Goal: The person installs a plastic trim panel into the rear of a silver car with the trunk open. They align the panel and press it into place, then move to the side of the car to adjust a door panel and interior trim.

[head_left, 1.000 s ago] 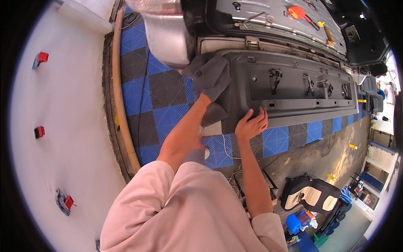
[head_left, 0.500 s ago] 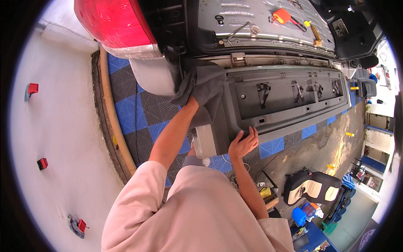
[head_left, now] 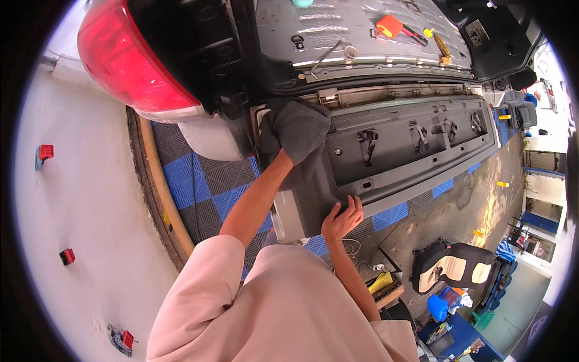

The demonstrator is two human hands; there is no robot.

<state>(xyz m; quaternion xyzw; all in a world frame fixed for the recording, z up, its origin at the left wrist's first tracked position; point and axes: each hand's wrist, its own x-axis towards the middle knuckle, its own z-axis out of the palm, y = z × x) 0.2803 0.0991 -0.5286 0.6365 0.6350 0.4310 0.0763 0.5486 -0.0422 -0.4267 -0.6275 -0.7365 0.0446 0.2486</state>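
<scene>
My left hand [head_left: 289,156] is wrapped in a dark grey cloth [head_left: 303,125] and presses it against the left end of a lowered tailgate. Its fingers are hidden under the fabric. The tailgate's inner panel [head_left: 313,208] is dark grey plastic, with a long recess holding several black straps [head_left: 367,146]. On the panel's near edge rests my right hand [head_left: 342,221], fingers apart, with nothing in it.
Beyond the tailgate, the vehicle's metal floor [head_left: 332,51] carries an orange-headed tool [head_left: 389,26] and a bent rod [head_left: 326,59]. A red tail light [head_left: 129,60] rises at left, near a white wall [head_left: 72,199]. A seat cushion [head_left: 452,265] lies at right.
My left hand has moved the cloth slightly up and over the tailgate's corner, bunching it. My right hand stays on the near edge. The view has shifted a little.
</scene>
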